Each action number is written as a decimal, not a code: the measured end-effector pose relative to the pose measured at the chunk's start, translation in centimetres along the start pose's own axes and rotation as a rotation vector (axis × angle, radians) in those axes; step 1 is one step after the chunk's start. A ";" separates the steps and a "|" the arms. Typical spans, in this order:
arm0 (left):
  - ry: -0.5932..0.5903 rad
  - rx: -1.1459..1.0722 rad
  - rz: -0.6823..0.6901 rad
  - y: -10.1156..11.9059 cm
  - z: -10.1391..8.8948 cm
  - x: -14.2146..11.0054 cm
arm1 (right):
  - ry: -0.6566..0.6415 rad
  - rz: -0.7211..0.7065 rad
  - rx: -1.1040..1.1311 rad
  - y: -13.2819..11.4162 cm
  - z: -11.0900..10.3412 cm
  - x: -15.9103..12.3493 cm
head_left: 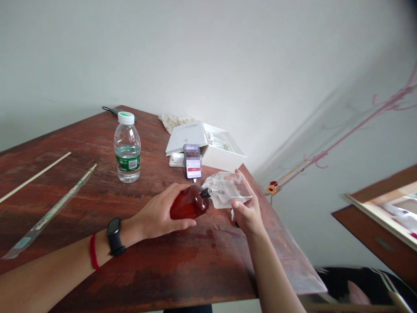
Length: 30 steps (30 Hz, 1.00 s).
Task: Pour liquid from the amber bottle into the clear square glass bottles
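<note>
Left hand [159, 213]: fingers [180, 224] wrapped around an amber bottle [188, 204], held over the wooden surface [137, 269]. Black wristwatch [115, 237] and red cord [94, 251] on that wrist. The bottle's black-capped neck touches a clear plastic pouch [226, 190], clamped by the fingers [243, 179] of the right hand [248, 213]. Farther on: smartphone [193, 161], screen blurred, beside an open white box [221, 150]. Left of these stands a capped water bottle [127, 148]; two thin sticks [48, 213] lie farther left.
</note>
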State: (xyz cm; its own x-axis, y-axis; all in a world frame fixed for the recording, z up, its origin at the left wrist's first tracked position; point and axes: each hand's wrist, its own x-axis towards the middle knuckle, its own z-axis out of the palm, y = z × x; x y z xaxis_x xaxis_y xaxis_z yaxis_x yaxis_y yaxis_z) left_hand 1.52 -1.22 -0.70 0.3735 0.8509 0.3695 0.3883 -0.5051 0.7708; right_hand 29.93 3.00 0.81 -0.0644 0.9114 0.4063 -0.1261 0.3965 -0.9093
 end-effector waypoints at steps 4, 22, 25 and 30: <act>-0.002 0.000 0.003 0.1 0.0 0.0 | -0.009 0.010 0.008 -0.2 0.1 0.0; 0.006 -0.002 0.020 0.1 0.0 0.0 | -0.022 -0.014 -0.010 -0.1 0.0 0.0; 0.004 -0.010 0.027 0.0 0.0 0.0 | -0.032 -0.020 -0.017 -0.1 0.0 -0.1; 0.009 -0.006 0.028 0.0 0.1 0.0 | -0.038 -0.031 -0.021 0.0 0.1 -0.1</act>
State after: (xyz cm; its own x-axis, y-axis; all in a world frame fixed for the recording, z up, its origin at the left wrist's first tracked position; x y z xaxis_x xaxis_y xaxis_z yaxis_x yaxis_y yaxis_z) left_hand 1.59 -1.22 -0.79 0.3769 0.8376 0.3956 0.3730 -0.5281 0.7628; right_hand 29.85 2.92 0.84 -0.0982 0.8940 0.4371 -0.1073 0.4272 -0.8978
